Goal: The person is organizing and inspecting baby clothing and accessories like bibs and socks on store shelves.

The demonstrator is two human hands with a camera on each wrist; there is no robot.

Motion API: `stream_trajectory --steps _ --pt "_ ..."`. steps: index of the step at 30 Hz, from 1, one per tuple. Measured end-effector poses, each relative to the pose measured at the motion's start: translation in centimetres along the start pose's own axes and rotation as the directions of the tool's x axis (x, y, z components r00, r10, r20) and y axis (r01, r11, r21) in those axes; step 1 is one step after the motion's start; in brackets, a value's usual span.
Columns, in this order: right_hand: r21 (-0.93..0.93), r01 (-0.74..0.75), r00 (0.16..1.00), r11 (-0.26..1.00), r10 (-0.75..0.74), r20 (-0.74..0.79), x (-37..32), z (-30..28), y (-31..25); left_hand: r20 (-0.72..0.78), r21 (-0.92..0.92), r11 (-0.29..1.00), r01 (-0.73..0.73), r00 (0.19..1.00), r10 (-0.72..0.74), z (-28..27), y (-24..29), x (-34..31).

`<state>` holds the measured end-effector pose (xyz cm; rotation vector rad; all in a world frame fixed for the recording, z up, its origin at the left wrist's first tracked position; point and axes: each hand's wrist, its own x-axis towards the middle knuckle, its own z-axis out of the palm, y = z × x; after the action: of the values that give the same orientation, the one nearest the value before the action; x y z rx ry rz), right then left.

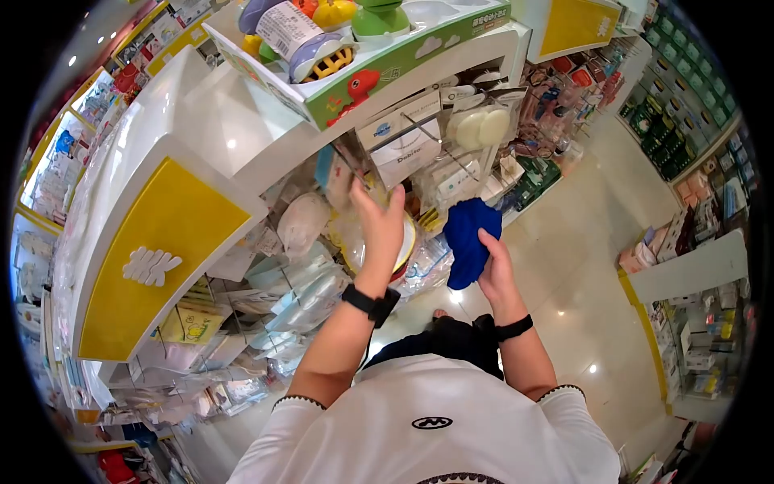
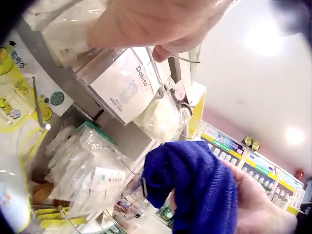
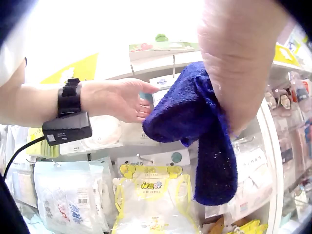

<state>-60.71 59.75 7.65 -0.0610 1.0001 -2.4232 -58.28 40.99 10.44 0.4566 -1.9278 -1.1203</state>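
Observation:
A dark blue cloth [image 1: 470,242] hangs bunched in my right hand [image 1: 498,270], whose thumb lies over it. In the right wrist view the cloth [image 3: 190,112] droops below the right hand [image 3: 239,63], its lower end hanging free. My left hand [image 1: 379,230] reaches up to hanging packages left of the white Dobito pack [image 1: 405,153]. In the left wrist view the left hand [image 2: 156,24] is just above the Dobito pack [image 2: 124,85]. The right wrist view shows the left hand [image 3: 119,100] with fingers loosely bent, touching or close to a package; contact cannot be told.
A boxed toy display [image 1: 322,109] stands on the shelf top above the hooks. A yellow panel [image 1: 165,258] forms the shelf end at left. Bare metal hook ends [image 2: 46,126] stick out among bagged goods. Tiled floor [image 1: 572,266] lies to the right, with another shelf [image 1: 693,270] beyond.

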Motion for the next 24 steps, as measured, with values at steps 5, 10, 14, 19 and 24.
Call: stream_trajectory --steps 5,10,14,19,24 --pt "-0.288 0.114 0.992 0.951 -0.094 0.084 1.5 2.9 -2.3 -0.072 -0.065 0.994 0.084 0.993 -0.089 1.1 -0.7 3.7" --pt "-0.630 0.772 0.589 0.085 -0.470 0.657 4.4 10.3 -2.0 0.258 -0.053 0.999 0.008 0.966 0.006 0.6 -4.3 5.1" --pt "-0.547 0.762 0.403 -0.347 -0.408 0.819 8.1 12.2 -0.5 0.172 0.391 0.620 -0.680 0.716 0.676 2.0 -5.5 5.5" --pt "-0.678 0.647 0.429 -0.350 -0.568 0.703 9.4 11.0 0.5 0.350 -0.056 0.975 0.216 0.919 -0.184 0.1 -2.4 4.7" --pt "-0.730 0.629 0.424 -0.267 -0.669 0.611 9.7 11.0 1.6 0.329 -0.285 0.929 0.237 0.934 -0.138 0.0 -2.8 4.8"
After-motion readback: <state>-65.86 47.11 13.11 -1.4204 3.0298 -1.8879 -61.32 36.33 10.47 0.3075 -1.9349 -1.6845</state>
